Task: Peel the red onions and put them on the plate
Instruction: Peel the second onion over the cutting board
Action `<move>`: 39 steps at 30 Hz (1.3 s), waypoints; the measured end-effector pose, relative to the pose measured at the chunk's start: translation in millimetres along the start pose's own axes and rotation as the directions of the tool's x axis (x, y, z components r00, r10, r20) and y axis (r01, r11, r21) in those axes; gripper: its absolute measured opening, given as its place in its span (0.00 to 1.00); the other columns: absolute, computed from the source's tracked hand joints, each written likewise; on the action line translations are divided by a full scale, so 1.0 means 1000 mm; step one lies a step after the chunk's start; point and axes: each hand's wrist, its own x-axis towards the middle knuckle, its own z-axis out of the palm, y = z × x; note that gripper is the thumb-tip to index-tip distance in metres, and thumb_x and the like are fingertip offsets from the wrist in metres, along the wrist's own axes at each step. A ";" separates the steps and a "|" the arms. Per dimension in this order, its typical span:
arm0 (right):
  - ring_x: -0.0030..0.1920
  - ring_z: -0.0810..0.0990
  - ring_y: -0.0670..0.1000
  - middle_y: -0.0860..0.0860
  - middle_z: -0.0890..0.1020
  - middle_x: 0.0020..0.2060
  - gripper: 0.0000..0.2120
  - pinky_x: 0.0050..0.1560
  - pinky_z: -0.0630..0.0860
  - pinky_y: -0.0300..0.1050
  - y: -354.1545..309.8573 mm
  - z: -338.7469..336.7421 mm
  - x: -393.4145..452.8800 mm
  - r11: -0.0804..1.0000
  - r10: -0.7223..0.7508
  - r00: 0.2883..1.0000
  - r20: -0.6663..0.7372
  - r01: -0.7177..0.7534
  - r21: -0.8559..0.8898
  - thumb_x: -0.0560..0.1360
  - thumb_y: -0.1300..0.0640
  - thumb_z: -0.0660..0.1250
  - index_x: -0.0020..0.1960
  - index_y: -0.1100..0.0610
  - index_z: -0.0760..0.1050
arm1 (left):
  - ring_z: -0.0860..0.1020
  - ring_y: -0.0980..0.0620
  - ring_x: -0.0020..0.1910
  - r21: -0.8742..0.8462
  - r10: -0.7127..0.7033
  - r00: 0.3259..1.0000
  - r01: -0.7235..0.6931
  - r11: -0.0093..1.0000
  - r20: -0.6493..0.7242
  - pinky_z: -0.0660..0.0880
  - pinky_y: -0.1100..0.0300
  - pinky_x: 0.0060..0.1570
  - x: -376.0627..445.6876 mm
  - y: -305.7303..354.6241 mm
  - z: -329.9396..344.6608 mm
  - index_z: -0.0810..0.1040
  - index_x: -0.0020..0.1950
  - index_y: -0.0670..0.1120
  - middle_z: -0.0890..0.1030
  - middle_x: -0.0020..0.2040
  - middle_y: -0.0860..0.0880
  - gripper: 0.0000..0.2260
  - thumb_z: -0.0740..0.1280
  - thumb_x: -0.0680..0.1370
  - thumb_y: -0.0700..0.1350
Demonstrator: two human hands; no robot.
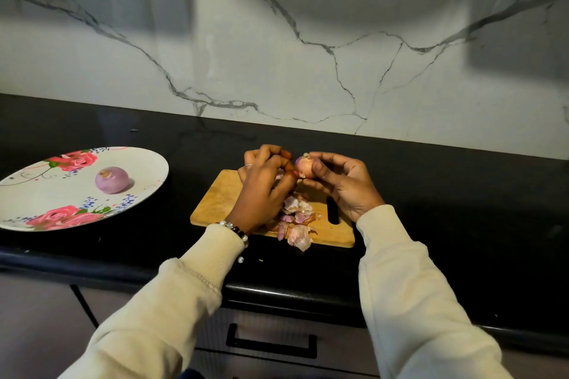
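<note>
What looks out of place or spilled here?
Only a little: one onion skin from the pile hangs over the near edge of the cutting board onto the counter. Nothing else stands out.

This is looking like a home kitchen. A glossy black surface (431,181) is running from left to right, backed on the far side by a white marble-patterned wall panel (277,40) with grey veins. Below the near edge, a drawer front with a black bar handle (271,343) is showing. A wooden cutting board (215,203) is lying on the surface with a heap of onion skins (297,224) on it, and a rose-patterned plate (40,194) is sitting to the left, carrying a peeled red onion (111,180).
</note>
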 end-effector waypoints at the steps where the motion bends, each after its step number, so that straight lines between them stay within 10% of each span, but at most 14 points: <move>1: 0.49 0.86 0.56 0.59 0.85 0.49 0.17 0.44 0.84 0.43 -0.001 -0.001 0.000 1.000 -0.002 1.000 -0.010 0.002 -0.008 0.68 0.60 0.71 0.55 0.64 0.79 | 0.62 0.61 0.56 0.003 0.004 1.000 -0.004 1.000 0.002 0.66 0.47 0.57 0.000 0.000 0.000 0.76 0.45 0.52 0.70 0.57 0.58 0.09 0.59 0.76 0.55; 8: 0.43 0.86 0.54 0.58 0.86 0.45 0.08 0.40 0.83 0.40 -0.004 0.001 0.000 0.999 0.018 0.999 -0.033 -0.017 0.035 0.76 0.65 0.66 0.53 0.65 0.79 | 0.64 0.58 0.55 -0.014 -0.010 1.000 0.010 1.000 0.012 0.71 0.40 0.55 0.000 0.002 -0.004 0.75 0.45 0.54 0.71 0.52 0.59 0.12 0.56 0.73 0.58; 17: 0.30 0.81 0.51 0.58 0.84 0.36 0.06 0.29 0.79 0.40 -0.007 -0.004 0.001 0.998 0.061 0.987 -0.148 -0.059 0.019 0.80 0.62 0.64 0.51 0.64 0.78 | 0.68 0.55 0.58 0.195 -0.048 0.999 0.045 0.980 0.009 0.51 0.60 0.50 -0.001 0.006 -0.007 0.75 0.47 0.55 0.72 0.46 0.63 0.07 0.71 0.76 0.45; 26: 0.47 0.85 0.55 0.59 0.85 0.50 0.11 0.39 0.83 0.41 -0.004 -0.006 0.001 0.997 0.038 0.998 -0.047 -0.040 -0.064 0.74 0.70 0.68 0.55 0.63 0.80 | 0.65 0.61 0.53 0.197 -0.049 0.995 0.067 0.978 -0.092 0.50 0.61 0.52 -0.004 0.007 -0.008 0.79 0.45 0.52 0.69 0.40 0.66 0.03 0.72 0.75 0.48; 39: 0.55 0.84 0.62 0.63 0.79 0.61 0.26 0.52 0.83 0.54 0.001 -0.006 0.001 0.997 0.023 0.999 0.043 -0.020 -0.080 0.65 0.67 0.75 0.62 0.63 0.78 | 0.72 0.55 0.52 0.062 -0.015 0.993 0.023 0.998 -0.120 0.74 0.38 0.50 -0.003 0.001 -0.005 0.82 0.56 0.57 0.78 0.43 0.63 0.18 0.63 0.73 0.62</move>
